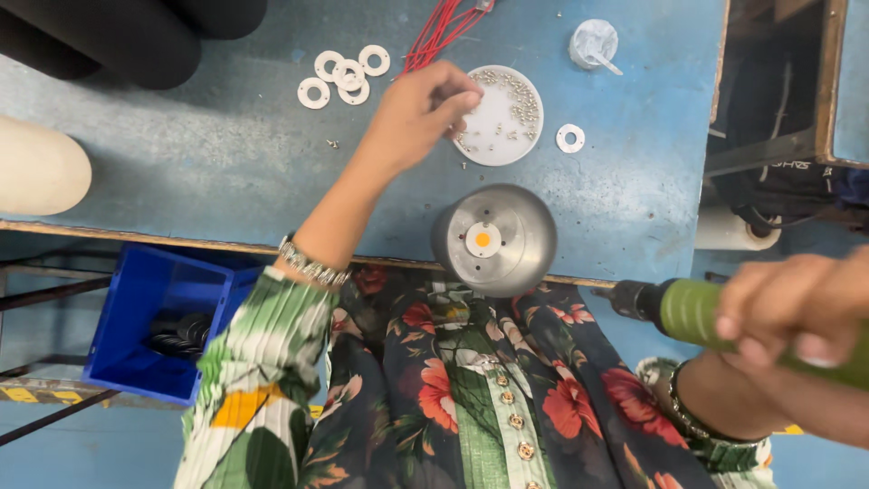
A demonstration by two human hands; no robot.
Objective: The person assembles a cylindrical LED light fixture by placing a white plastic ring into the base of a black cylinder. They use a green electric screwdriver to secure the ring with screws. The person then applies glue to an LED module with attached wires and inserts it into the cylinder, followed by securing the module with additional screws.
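Note:
My left hand (424,113) reaches over the blue table (208,172), fingertips pinched at the edge of a round white dish (507,136) holding several small silver screws; whether a screw is between the fingers is hidden. A silver metal lamp housing (525,240) with a white disc and an orange chip in its middle stands at the table's near edge. My right hand (797,312) grips a green power screwdriver (692,312), its black tip pointing left, off the table to the right of the housing.
Several white rings (342,74) lie at the back, and one more white ring (569,138) right of the dish. Red wires (444,27), a small white cup (593,43), black cylinders (127,36), and a blue bin (145,317) under the table are nearby.

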